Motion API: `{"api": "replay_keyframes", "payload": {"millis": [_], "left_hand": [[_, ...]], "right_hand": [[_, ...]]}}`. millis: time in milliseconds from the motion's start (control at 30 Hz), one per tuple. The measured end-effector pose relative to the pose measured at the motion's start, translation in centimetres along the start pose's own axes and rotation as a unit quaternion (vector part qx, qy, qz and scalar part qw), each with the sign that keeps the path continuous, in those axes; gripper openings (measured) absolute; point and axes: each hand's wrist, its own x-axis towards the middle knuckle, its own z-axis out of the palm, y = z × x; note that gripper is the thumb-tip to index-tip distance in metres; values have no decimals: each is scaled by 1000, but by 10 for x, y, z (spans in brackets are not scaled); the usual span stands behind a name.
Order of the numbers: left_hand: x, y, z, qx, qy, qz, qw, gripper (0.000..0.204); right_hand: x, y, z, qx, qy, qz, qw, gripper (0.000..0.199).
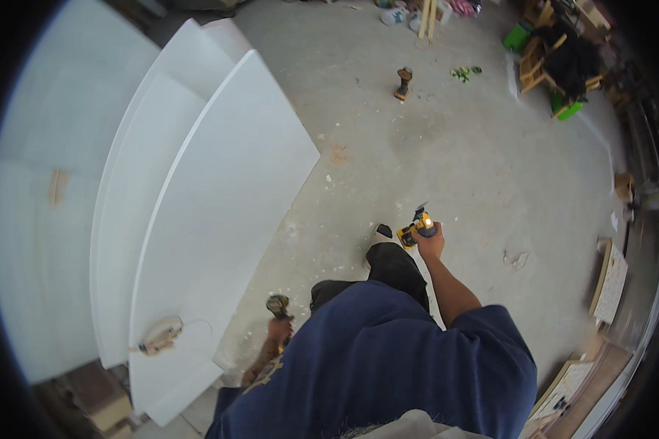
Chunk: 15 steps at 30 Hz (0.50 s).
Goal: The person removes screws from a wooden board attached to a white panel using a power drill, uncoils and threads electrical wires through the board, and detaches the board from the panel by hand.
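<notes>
My right hand (431, 242) is wrapped round a yellow and black cordless oscillating multi-tool (422, 221), held out above the floor by my shoe (380, 234). A flat metal blade points away from me at its far end, and a small light glows on its body. Low at my left side, my left hand (279, 331) grips the handle of a dark cordless drill (277, 304); my shirt hides part of that forearm. Close to the left hand rises a large white cabinet-like piece with curved-looking panels (220, 190). A coil of cord (161, 335) lies on its near end.
Another cordless drill (403, 83) stands on the concrete floor (388, 168) ahead. Beyond it are green scraps (463, 74) and wooden strips (427, 19). Wooden chairs with dark cloth (567, 62) stand far right. Light panels (611, 282) lean along the right side.
</notes>
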Motion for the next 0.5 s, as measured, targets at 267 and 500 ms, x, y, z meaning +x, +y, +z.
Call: {"api": "replay_keyframes", "payload": {"millis": [267,500], "left_hand": [[17,84,-17,46,-125,-42,990,27],[99,40,-21,6,-149,-36,988,28]], "right_hand": [[137,-18,115,-52,-92,30,994,53],[220,19,259,-64,-64,44,995,52]]}}
